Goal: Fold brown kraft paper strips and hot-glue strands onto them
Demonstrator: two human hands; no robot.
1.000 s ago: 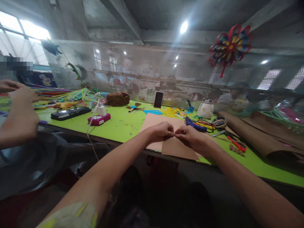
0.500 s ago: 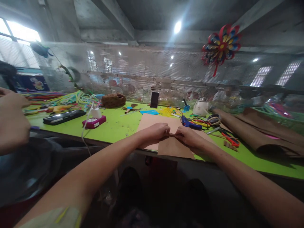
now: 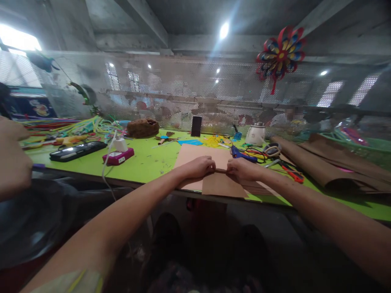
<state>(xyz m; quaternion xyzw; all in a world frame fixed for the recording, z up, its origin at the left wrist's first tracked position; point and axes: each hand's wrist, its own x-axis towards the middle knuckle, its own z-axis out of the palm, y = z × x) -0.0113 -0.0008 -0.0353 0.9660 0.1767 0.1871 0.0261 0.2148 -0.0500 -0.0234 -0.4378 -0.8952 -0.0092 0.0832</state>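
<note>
A sheet of brown paper (image 3: pixel 224 188) lies at the table's front edge, its far edge rolled into a narrow tube. My left hand (image 3: pixel 201 166) pinches the left end of that roll. At the right end, my right hand (image 3: pixel 244 169) has its fingers closed on the same roll. A short stretch of the roll shows between the hands. Beneath lies a pale pinkish-tan board (image 3: pixel 195 151). Just beyond my right hand is a blue glue gun (image 3: pixel 240 154), beside scissors and a roll of tape (image 3: pixel 273 149).
On the green table (image 3: pixel 149 162) stand a pink power strip (image 3: pixel 118 156) and a black case (image 3: pixel 77 150) at left. An upright phone (image 3: pixel 196 126), a white kettle-like pot (image 3: pixel 255 134) and large rolled brown paper (image 3: pixel 314 167) are farther off. Another person's arm (image 3: pixel 14 158) reaches in at far left.
My hands have moved slightly apart along the paper roll, showing more of it between them. The view has shifted a little to the right. The other person's arm sits farther left.
</note>
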